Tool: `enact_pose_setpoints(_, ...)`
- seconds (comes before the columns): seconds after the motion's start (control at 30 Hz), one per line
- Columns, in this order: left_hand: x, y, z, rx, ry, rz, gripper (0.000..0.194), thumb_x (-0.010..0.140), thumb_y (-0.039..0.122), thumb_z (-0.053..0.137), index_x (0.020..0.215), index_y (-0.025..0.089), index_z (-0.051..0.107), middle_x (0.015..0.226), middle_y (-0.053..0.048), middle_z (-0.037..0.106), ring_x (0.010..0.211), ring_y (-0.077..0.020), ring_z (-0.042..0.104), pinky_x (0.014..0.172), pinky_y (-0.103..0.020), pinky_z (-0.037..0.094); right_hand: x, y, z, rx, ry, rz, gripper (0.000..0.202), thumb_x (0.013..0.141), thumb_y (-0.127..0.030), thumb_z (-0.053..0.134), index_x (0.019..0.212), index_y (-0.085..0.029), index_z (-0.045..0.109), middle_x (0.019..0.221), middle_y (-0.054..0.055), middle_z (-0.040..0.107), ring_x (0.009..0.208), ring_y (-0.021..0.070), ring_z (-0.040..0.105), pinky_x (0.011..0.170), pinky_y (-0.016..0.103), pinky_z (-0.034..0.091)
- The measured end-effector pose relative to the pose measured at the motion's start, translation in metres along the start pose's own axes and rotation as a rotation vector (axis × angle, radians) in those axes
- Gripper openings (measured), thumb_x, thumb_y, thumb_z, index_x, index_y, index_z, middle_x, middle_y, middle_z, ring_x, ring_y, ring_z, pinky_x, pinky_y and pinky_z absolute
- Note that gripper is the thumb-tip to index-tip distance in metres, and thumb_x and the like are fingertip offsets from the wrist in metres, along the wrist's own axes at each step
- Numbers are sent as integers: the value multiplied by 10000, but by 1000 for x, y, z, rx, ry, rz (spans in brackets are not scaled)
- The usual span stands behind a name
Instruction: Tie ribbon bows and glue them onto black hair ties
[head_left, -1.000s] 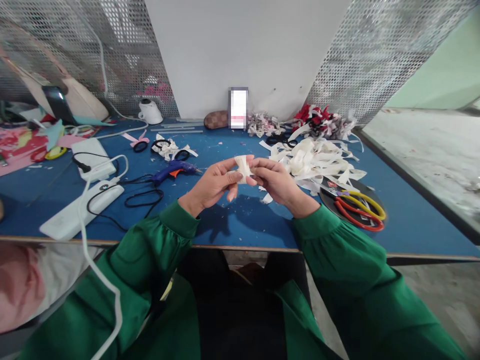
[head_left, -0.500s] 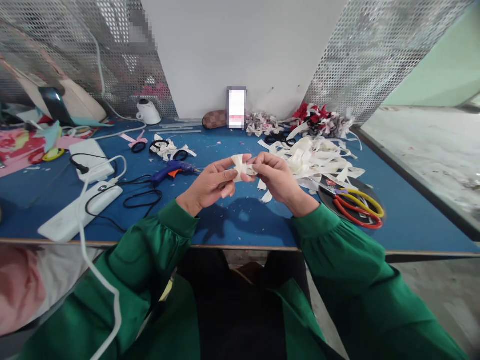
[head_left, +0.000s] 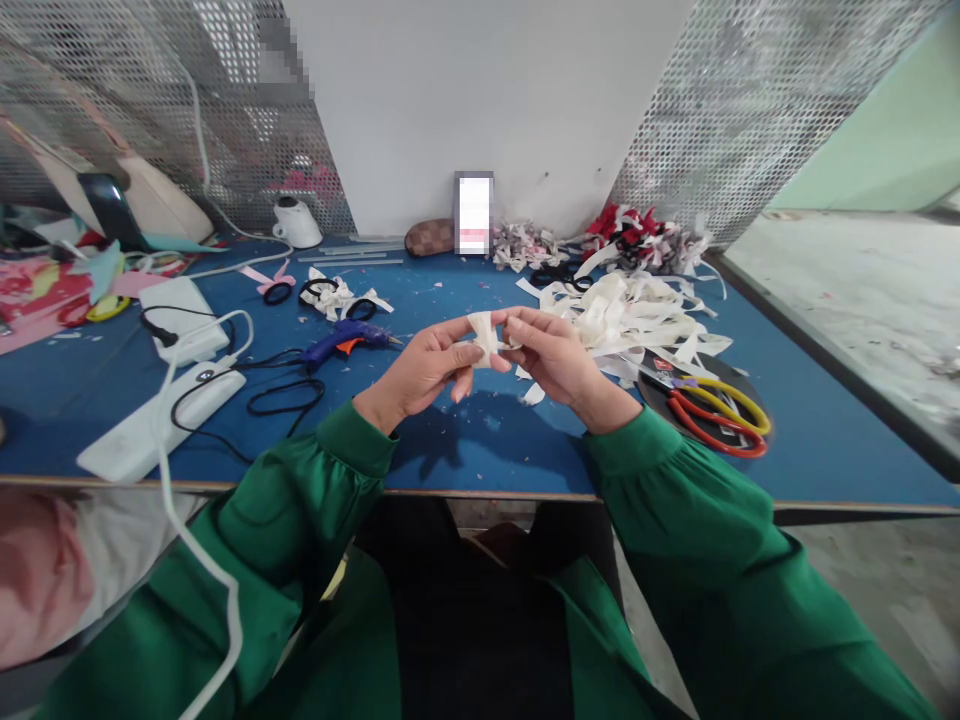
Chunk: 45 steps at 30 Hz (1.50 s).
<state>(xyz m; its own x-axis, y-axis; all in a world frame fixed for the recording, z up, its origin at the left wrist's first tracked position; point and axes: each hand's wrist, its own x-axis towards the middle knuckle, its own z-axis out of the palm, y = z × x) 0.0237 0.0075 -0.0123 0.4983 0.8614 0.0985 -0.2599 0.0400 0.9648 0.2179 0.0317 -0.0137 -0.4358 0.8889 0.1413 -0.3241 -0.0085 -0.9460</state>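
Observation:
Above the middle of the blue table, a cream fabric strip (head_left: 484,338) is wrapped round the fingers of my left hand (head_left: 429,366), whose thumb presses on it. My right hand (head_left: 553,362) is close beside it, thumb and fingertips pinched on the right part of the same strip. The fingertips of both hands nearly meet. Behind my right hand lies a loose pile of cream fabric strips (head_left: 630,318). A blue glue gun (head_left: 341,340) rests on the table to the left of my left hand.
Scissors with red and yellow handles (head_left: 720,415) lie at the right. A white power strip (head_left: 161,425) and cables are on the left. Black hair ties with cream bows (head_left: 334,298), a phone (head_left: 474,215), a patterned case (head_left: 429,238) and scrap piles stand further back.
The cream strip has shifted slightly and now looks narrower over my left fingers. My right fingertips have moved a little and changed their pinch.

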Motion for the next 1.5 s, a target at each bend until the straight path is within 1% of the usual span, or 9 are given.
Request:
enact_pose_setpoints(0.2, 0, 4, 1, 64, 54, -19, 615, 872, 319, 724, 1437, 165, 534, 887, -66, 770, 398, -54, 548, 436, -199, 427, 2, 3, -8, -415, -67, 2, 279, 763, -433, 759, 758, -168, 673, 657, -22, 578, 632, 106, 462, 602, 267, 349)
enact_pose_setpoints(0.5, 4, -4, -3, 319, 165, 22, 598, 922, 349, 637, 1462, 141, 486, 1050, -124, 763, 414, -49, 537, 493, -225, 467, 1, -1, -9, -855, 227, -201, 191, 862, -327, 635, 727, -192, 623, 551, -32, 568, 521, 113, 458, 558, 278, 331)
enact_pose_setpoints(0.6, 6, -8, -4, 374, 209, 28, 564, 928, 379, 620, 1421, 126, 516, 1054, -131, 762, 407, -49, 525, 482, -225, 454, -3, -1, -3, -876, 238, -326, 167, 855, -275, 641, 711, -191, 644, 593, -23, 578, 557, 117, 479, 568, 279, 338)
enact_pose_setpoints(0.77, 9, -16, -3, 463, 147, 37, 485, 930, 395, 606, 1337, 134, 578, 987, -100, 765, 393, -54, 531, 465, -217, 431, -8, 1, 6, -810, 192, -461, 188, 871, -230, 631, 688, -192, 642, 641, -9, 612, 608, 128, 527, 602, 278, 392)
enact_pose_setpoints(0.87, 9, -20, -1, 528, 118, 66, 380, 931, 363, 598, 1237, 141, 633, 807, -31, 739, 392, -67, 547, 463, -207, 423, -8, 5, 9, -804, 127, -500, 212, 892, -223, 619, 684, -194, 645, 651, -5, 606, 625, 130, 548, 626, 279, 421)
enact_pose_setpoints(1.03, 8, -23, 4, 641, 133, 100, 196, 909, 213, 540, 1061, 160, 652, 516, 69, 559, 377, -96, 544, 467, -206, 425, -4, 18, 9, -877, 113, -540, 174, 909, -218, 609, 761, -196, 698, 726, 10, 577, 672, 133, 545, 631, 277, 419)
enact_pose_setpoints(1.2, 7, -23, 7, 685, 166, 112, 371, 832, 88, 451, 1131, 161, 657, 490, 74, 539, 377, -101, 541, 492, -217, 458, -6, 20, 13, -1095, 135, -497, 213, 941, -234, 550, 811, -197, 714, 805, 43, 591, 721, 150, 538, 660, 292, 395)
enact_pose_setpoints(1.4, 6, -21, 2, 597, 207, 141, 600, 787, 98, 503, 1375, 176, 595, 694, 28, 665, 409, -82, 544, 446, -206, 439, -13, 9, 19, -1390, -37, -508, 290, 981, -339, 452, 993, -177, 692, 860, 64, 590, 792, 195, 521, 725, 333, 320)
enact_pose_setpoints(1.5, 7, -23, 0, 568, 204, 111, 635, 790, 122, 516, 1423, 162, 555, 694, 27, 655, 409, -82, 543, 446, -209, 446, -14, 9, 21, -1586, -47, -488, 349, 1012, -314, 354, 996, -165, 669, 849, 72, 599, 787, 206, 512, 754, 357, 279)
